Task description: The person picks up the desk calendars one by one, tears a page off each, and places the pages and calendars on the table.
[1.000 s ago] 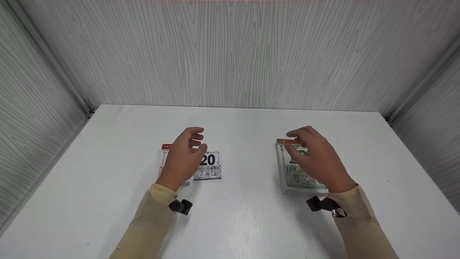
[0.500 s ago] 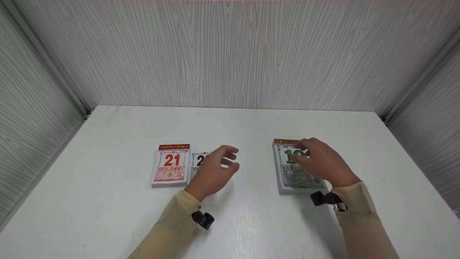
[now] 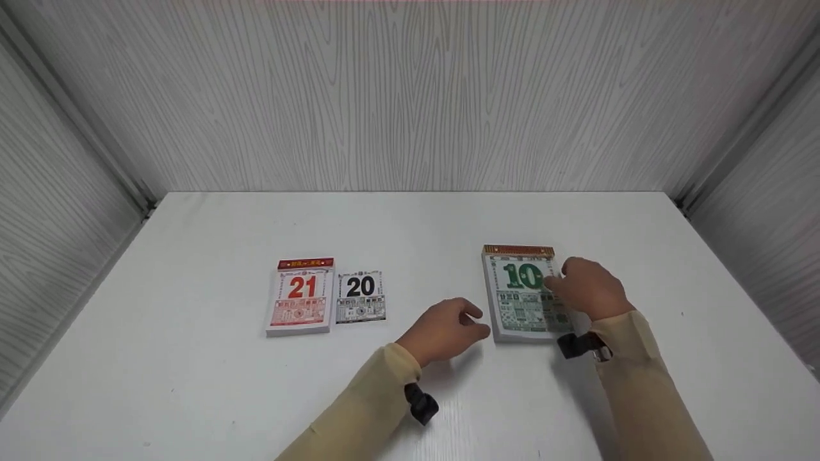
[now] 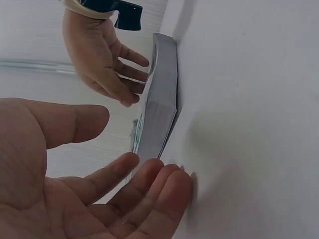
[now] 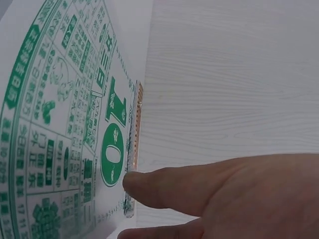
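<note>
A thick tear-off calendar (image 3: 522, 304) with a green 10 and an orange-brown header strip lies flat on the right side of the table. At its right edge is my right hand (image 3: 592, 289); its thumb (image 5: 159, 188) lies over or close to the page, and contact is unclear. In the left wrist view that hand's fingers look fairly straight beside the pad. My left hand (image 3: 443, 331) hovers by the pad's lower left side, thumb and fingers apart, holding nothing. The pad's page edges (image 4: 158, 104) face it in the left wrist view.
To the left lie a smaller tear-off calendar (image 3: 301, 301) with a red 21 and a loose calendar sheet (image 3: 360, 296) with a black 20, close beside it. Wood-grain panels (image 3: 410, 96) wall the white table (image 3: 192, 384) at the back and sides.
My left hand has moved right, from over the red 21 calendar to the green calendar's left side. My right hand has shifted from over the green page to its right edge.
</note>
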`<state>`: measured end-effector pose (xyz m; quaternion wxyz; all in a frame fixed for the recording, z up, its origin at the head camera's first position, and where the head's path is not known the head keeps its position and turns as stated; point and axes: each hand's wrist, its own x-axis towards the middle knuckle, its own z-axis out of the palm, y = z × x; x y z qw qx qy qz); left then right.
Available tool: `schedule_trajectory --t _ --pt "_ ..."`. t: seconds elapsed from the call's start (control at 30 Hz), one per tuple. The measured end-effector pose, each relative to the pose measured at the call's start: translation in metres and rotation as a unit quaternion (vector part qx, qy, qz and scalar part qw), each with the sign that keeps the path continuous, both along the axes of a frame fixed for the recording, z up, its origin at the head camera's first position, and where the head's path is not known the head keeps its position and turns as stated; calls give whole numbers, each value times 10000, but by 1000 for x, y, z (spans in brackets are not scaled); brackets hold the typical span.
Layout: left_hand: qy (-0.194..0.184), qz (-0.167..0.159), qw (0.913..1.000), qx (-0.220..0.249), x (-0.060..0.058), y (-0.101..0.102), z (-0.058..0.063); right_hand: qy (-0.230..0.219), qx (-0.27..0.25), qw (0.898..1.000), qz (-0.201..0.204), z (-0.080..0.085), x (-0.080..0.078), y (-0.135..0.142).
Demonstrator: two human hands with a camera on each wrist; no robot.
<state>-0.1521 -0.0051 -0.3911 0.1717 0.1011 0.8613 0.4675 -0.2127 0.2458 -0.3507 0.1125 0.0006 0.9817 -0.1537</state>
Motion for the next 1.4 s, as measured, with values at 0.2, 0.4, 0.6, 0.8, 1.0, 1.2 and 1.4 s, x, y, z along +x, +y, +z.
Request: schedule_trajectory --t 0.2,0.4,0.6,0.8,1.0,1.2,1.4 --pt "80 136 9992 -356 -3 12 -3 -148 -75 9998 -99 -6 -4 -4" --pt "317 216 9976 -573 -3 20 -8 -136 16 9999 -92 -8 -4 -6" --pt "627 305 9943 -808 -2 27 -12 -222 15 9996 -176 -9 -5 -6" --pt "802 172 9919 -967 -3 30 -13 -194 -118 9996 -193 -11 -6 -6" --pt "826 56 9916 -998 -3 33 -13 -133 -158 9996 -197 -12 -6 -5" --pt "897 -92 9896 -1117 -4 35 -12 -16 -317 9991 -266 -13 -7 -7" --pt "918 -212 9877 -1252 -2 34 -9 69 -468 9982 -364 -13 -6 -9"
